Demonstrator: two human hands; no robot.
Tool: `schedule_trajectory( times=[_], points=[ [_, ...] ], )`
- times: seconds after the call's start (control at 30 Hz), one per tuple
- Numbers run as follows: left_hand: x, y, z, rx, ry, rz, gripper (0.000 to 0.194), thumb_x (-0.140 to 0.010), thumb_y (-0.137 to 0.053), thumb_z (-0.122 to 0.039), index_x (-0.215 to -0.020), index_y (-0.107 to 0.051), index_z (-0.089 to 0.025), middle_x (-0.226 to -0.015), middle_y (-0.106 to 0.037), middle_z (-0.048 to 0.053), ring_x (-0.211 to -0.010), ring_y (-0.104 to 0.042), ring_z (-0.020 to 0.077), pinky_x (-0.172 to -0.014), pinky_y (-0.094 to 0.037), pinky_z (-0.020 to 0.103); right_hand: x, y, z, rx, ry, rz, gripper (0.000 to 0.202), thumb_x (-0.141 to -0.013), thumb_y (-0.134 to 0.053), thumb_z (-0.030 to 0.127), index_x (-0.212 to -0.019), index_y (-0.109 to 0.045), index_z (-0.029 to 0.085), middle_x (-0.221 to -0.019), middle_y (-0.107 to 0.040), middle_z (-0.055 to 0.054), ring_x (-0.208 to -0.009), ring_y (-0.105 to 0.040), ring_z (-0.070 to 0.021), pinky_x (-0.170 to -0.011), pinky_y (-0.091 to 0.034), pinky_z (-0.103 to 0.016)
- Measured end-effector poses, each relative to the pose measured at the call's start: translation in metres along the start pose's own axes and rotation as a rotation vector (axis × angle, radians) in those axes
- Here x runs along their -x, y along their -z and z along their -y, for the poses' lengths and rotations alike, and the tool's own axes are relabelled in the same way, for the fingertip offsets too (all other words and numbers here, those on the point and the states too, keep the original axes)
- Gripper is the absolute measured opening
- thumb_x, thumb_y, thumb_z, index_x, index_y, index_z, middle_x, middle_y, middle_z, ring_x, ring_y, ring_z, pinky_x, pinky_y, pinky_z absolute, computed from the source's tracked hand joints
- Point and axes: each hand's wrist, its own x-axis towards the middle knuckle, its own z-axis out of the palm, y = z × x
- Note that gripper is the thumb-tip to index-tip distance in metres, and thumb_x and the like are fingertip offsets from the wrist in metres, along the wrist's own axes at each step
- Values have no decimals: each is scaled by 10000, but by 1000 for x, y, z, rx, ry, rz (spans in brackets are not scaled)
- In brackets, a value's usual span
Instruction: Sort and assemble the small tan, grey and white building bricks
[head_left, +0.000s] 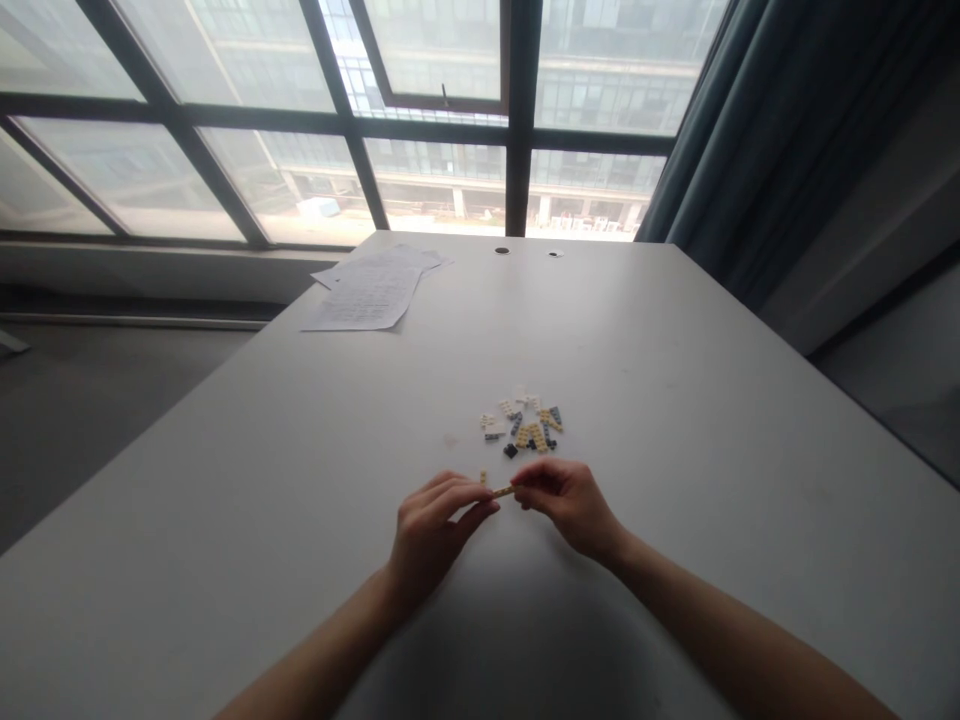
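Note:
A thin tan toy brick piece point(503, 491) is pinched between my two hands, just above the white table. My left hand point(439, 515) grips its left end between thumb and fingers. Its right end is in the closed fingertips of my right hand point(564, 497). Whether it is one piece or several joined is too small to tell. Just beyond my left fingertips is a small tan piece point(483, 477). Farther off lies a loose pile of toy bricks, with tan plates point(531, 437), grey plates point(516, 424), white pieces point(495, 428) and a black piece point(511, 451).
The white table point(285, 480) reaches to the windows point(442, 180). Printed paper sheets point(367, 295) overlap near its far left edge. Two round holes, one being a dark hole point(502, 251), sit at the far edge. A dark curtain point(720, 150) hangs at the right.

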Motion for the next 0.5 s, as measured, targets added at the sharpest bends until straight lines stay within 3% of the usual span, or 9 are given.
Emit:
schedule_trajectory(
  times=[0.17, 0.5],
  points=[
    [4, -1, 3, 11, -13, 32, 156, -769, -713, -134, -899, -655, -196, -755, -700, 23, -692, -639, 132, -657, -544, 249, 0, 1, 3, 28, -40, 1, 142, -740, -702, 299, -776, -686, 162, -619, -625, 9, -564, -554, -112, -575, -466, -245],
    [3, 0, -1, 21, -39, 49, 111, -777, -706, -128, -858, -653, -181, -706, -666, 16, -629, -597, 112, -620, -514, 230, 0, 0, -4, 53, -107, 11, 390, -846, -581, 460, -628, -608, 138, -532, -563, 9, -466, -475, -86, -473, -392, -211]
  ],
)
